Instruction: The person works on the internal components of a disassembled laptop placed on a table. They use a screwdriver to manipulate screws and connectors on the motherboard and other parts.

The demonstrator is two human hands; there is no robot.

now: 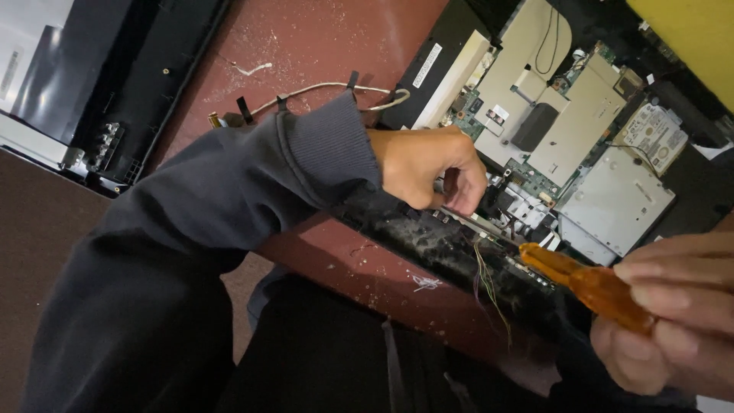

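Crowding chassis edge (428,237): left hand (428,168)

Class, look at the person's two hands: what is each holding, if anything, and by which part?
The right hand grips an orange-handled tool by its handle. The left hand is curled over the opened device; whether it pinches anything cannot be told.

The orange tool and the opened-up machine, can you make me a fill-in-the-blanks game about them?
1. The right hand holds a tool with an ____ handle.
2. The left hand wears a dark ____ down to the wrist.
3. The opened device lies on a dusty ____ table.
4. Thin loose ____ stick out at the device's near edge.

Missing words: orange; sleeve; red; wires
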